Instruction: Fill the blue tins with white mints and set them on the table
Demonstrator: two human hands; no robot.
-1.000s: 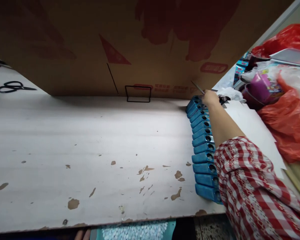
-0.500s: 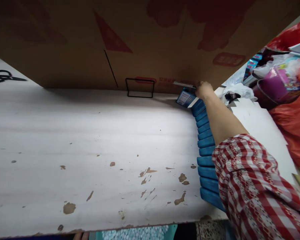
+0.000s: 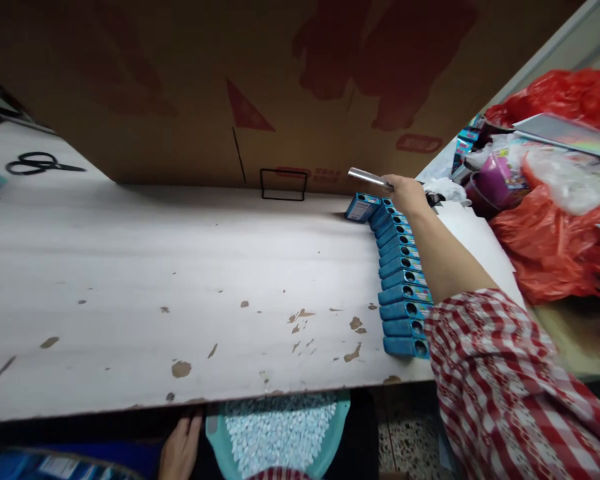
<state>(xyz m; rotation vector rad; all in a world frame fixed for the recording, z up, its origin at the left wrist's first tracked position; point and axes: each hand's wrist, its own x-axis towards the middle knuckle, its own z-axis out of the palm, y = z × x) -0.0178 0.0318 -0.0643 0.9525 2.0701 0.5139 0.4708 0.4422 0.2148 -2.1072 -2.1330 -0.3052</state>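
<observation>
My right hand [image 3: 407, 195] is closed around a silver metal tube [image 3: 365, 177], which points left over the far end of a row of small blue boxes [image 3: 400, 327]. Those boxes stand side by side along the table's right side, and a round dark hole shows in the top of many of them. At the row's far end, one blue box [image 3: 361, 209] sits turned at an angle. My left hand [image 3: 180, 445] is low, below the table's front edge, its visible fingers stretched out and nothing seen in them. Beside it is a teal basin [image 3: 214, 437] full of pale blue-white pellets [image 3: 280, 430].
A large cardboard box [image 3: 180, 147] walls off the back of the white table [image 3: 205, 267]. Black scissors [image 3: 43, 163] lie at the far left. A black wire stand [image 3: 283, 198] is by the cardboard. Red plastic bags [image 3: 540, 247] and a purple bucket [image 3: 493, 183] crowd the right.
The view has tilted down and shifted, bringing the basin and my left hand further into sight. My right hand has lifted slightly off the far boxes with the tube, uncovering their holed tops.
</observation>
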